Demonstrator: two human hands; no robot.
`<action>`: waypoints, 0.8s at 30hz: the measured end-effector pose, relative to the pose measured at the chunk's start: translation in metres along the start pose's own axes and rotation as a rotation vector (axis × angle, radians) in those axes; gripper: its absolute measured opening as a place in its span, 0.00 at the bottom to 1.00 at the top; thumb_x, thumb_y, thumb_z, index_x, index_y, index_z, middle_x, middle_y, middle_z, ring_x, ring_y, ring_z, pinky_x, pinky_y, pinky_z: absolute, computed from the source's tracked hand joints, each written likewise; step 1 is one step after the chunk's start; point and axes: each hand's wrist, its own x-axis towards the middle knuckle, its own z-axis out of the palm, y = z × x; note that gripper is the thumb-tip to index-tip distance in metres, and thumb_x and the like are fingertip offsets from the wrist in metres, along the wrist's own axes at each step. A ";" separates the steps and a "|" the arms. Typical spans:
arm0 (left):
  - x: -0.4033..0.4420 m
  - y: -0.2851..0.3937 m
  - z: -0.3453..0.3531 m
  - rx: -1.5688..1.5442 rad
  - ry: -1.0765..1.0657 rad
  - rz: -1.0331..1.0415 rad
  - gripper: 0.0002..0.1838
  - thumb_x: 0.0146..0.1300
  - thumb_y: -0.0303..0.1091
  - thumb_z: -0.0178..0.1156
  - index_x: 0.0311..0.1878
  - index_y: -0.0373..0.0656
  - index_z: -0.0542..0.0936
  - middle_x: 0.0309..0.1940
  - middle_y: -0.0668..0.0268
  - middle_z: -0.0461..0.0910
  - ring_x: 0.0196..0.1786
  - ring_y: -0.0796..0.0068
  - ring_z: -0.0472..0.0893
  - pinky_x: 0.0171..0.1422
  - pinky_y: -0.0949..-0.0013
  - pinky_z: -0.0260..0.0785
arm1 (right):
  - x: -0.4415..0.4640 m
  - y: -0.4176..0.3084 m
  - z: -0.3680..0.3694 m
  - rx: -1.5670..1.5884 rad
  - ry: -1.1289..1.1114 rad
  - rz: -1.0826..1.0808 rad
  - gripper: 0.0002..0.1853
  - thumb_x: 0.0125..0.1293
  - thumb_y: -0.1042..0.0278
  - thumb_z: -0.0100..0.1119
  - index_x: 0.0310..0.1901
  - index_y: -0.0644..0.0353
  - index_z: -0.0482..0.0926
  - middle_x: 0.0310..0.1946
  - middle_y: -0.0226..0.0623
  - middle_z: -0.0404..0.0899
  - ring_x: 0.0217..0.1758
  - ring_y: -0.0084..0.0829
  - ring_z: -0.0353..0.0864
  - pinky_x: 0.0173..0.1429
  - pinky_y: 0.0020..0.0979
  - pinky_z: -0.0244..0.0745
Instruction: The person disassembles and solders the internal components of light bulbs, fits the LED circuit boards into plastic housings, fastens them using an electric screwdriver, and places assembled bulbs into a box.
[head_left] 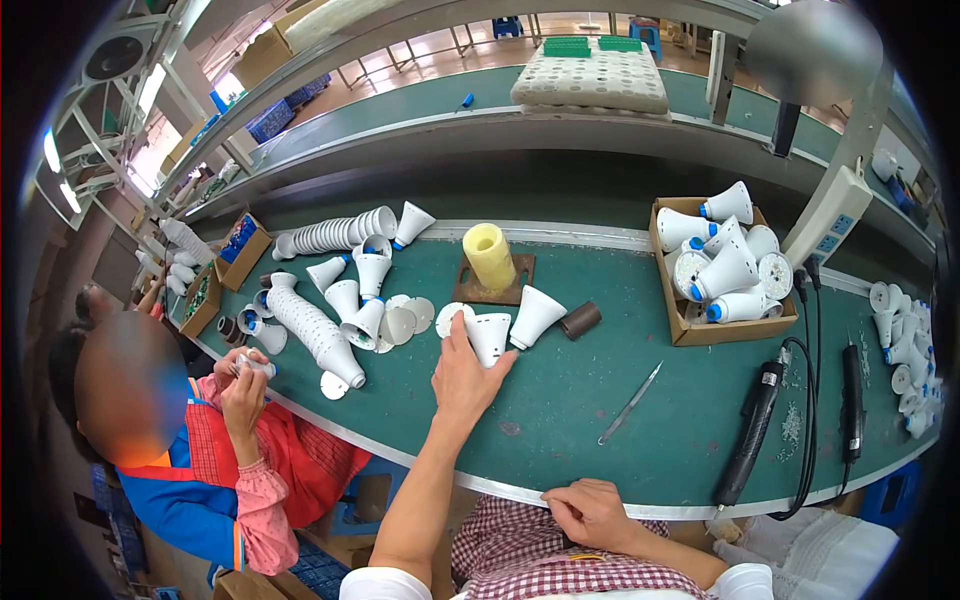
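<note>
A white cone (489, 341) stands on the tabletop (540, 420) in front of me, its wide end away from me. My left hand (470, 372) straddles it, fingers spread along its left side and thumb to its right; I cannot tell whether they press on it. A white disc (452, 317) lies by my fingertips. My right hand (592, 512) rests at the near edge, fingers loosely curled; I cannot tell if it holds anything.

Just right of the cone stands a second cone (538, 315), with a dark brown tube (580, 319) beside it. On the far side, a yellow cylinder (488, 257) stands on a brown plate (523, 272). A pointed tool (630, 404) lies to the right, with a box (722, 330) of cones beyond. To my left, a co-worker (250, 440) holds a small white part (256, 367).
</note>
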 end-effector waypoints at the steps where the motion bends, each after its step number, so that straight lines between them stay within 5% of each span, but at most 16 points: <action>1: 0.004 -0.004 0.003 -0.038 -0.029 -0.018 0.43 0.47 0.41 0.65 0.63 0.41 0.53 0.48 0.48 0.69 0.46 0.51 0.76 0.49 0.57 0.69 | 0.000 0.001 0.000 0.001 -0.003 0.001 0.05 0.48 0.81 0.59 0.28 0.63 0.77 0.15 0.35 0.73 0.16 0.31 0.74 0.23 0.27 0.68; 3: 0.005 -0.010 0.002 -0.078 -0.059 -0.034 0.42 0.47 0.38 0.64 0.63 0.42 0.54 0.48 0.48 0.71 0.44 0.53 0.77 0.48 0.59 0.69 | 0.000 0.000 0.000 0.000 -0.004 0.004 0.05 0.48 0.81 0.59 0.28 0.63 0.77 0.15 0.35 0.73 0.16 0.31 0.74 0.23 0.27 0.68; 6: -0.004 -0.014 0.003 -0.568 0.078 0.126 0.43 0.42 0.23 0.64 0.63 0.43 0.54 0.48 0.51 0.73 0.47 0.62 0.78 0.51 0.68 0.69 | 0.003 -0.002 -0.002 -0.008 0.015 0.024 0.05 0.48 0.80 0.59 0.28 0.63 0.77 0.16 0.35 0.74 0.16 0.31 0.74 0.23 0.27 0.68; 9: -0.012 -0.013 0.000 -0.517 0.159 0.289 0.44 0.42 0.22 0.63 0.64 0.43 0.54 0.50 0.50 0.72 0.52 0.56 0.75 0.54 0.65 0.67 | 0.002 -0.003 0.001 -0.019 0.016 0.033 0.04 0.48 0.80 0.59 0.28 0.63 0.77 0.16 0.36 0.75 0.16 0.31 0.74 0.24 0.28 0.69; 12: -0.024 -0.018 0.002 -0.444 0.174 0.256 0.42 0.41 0.31 0.68 0.63 0.41 0.60 0.53 0.52 0.70 0.55 0.61 0.73 0.56 0.67 0.66 | -0.003 0.000 0.008 0.008 0.117 -0.073 0.05 0.52 0.77 0.58 0.32 0.63 0.78 0.20 0.35 0.76 0.19 0.29 0.75 0.26 0.28 0.70; 13: -0.034 0.003 -0.009 -0.477 0.112 0.136 0.39 0.43 0.30 0.67 0.61 0.39 0.61 0.54 0.53 0.69 0.55 0.63 0.73 0.57 0.68 0.65 | -0.006 0.002 0.010 0.006 0.194 -0.109 0.06 0.54 0.77 0.57 0.34 0.63 0.78 0.22 0.35 0.76 0.20 0.27 0.75 0.26 0.27 0.70; 15: -0.039 -0.001 0.004 -0.680 0.018 0.214 0.35 0.43 0.24 0.66 0.58 0.37 0.65 0.48 0.58 0.72 0.49 0.66 0.74 0.56 0.69 0.66 | -0.003 -0.018 0.001 0.291 0.189 0.320 0.12 0.59 0.72 0.56 0.45 0.62 0.73 0.27 0.33 0.76 0.24 0.22 0.74 0.29 0.26 0.69; 16: -0.041 -0.003 0.013 -0.689 0.030 0.289 0.35 0.40 0.19 0.65 0.57 0.37 0.66 0.45 0.59 0.72 0.48 0.67 0.74 0.56 0.69 0.65 | -0.001 -0.016 -0.002 0.310 0.226 0.372 0.15 0.61 0.69 0.55 0.50 0.61 0.69 0.27 0.32 0.74 0.25 0.20 0.72 0.31 0.25 0.69; 17: -0.046 0.001 0.011 -0.613 0.000 0.473 0.29 0.49 0.26 0.61 0.57 0.36 0.66 0.46 0.59 0.72 0.49 0.66 0.73 0.56 0.68 0.65 | 0.003 -0.012 -0.007 0.355 0.247 0.410 0.19 0.64 0.66 0.53 0.55 0.60 0.66 0.28 0.31 0.73 0.26 0.18 0.70 0.32 0.23 0.68; 18: -0.051 0.007 0.011 -0.610 -0.092 0.556 0.27 0.51 0.24 0.57 0.57 0.37 0.66 0.47 0.60 0.69 0.50 0.69 0.72 0.56 0.68 0.66 | 0.007 -0.010 -0.014 0.314 0.311 0.408 0.19 0.64 0.66 0.53 0.55 0.60 0.66 0.28 0.31 0.73 0.26 0.18 0.70 0.32 0.23 0.68; 19: -0.061 0.038 -0.007 -0.530 0.030 0.714 0.18 0.54 0.26 0.58 0.49 0.36 0.73 0.41 0.60 0.77 0.38 0.71 0.76 0.44 0.70 0.69 | 0.009 -0.008 -0.022 0.348 0.315 0.489 0.20 0.64 0.65 0.52 0.56 0.59 0.64 0.27 0.30 0.71 0.26 0.18 0.69 0.33 0.23 0.68; 21: -0.072 0.037 0.000 -0.594 -0.219 0.664 0.25 0.52 0.26 0.59 0.55 0.35 0.69 0.48 0.56 0.75 0.48 0.67 0.75 0.53 0.67 0.67 | 0.014 -0.010 -0.037 0.351 0.198 0.643 0.20 0.68 0.61 0.45 0.58 0.59 0.62 0.32 0.34 0.73 0.31 0.18 0.73 0.37 0.21 0.69; 23: -0.084 0.046 0.001 -0.673 -0.323 0.601 0.25 0.52 0.26 0.58 0.55 0.35 0.69 0.48 0.55 0.75 0.49 0.68 0.75 0.54 0.67 0.66 | 0.011 0.019 -0.020 0.259 0.294 0.423 0.19 0.68 0.56 0.44 0.54 0.58 0.64 0.38 0.39 0.76 0.39 0.27 0.77 0.44 0.28 0.70; 24: -0.087 0.056 -0.001 -0.716 -0.432 0.507 0.25 0.52 0.25 0.58 0.56 0.34 0.69 0.48 0.55 0.75 0.50 0.69 0.75 0.55 0.67 0.65 | 0.013 -0.003 -0.037 0.248 0.318 0.516 0.15 0.65 0.61 0.47 0.49 0.60 0.70 0.34 0.42 0.78 0.32 0.32 0.78 0.38 0.30 0.72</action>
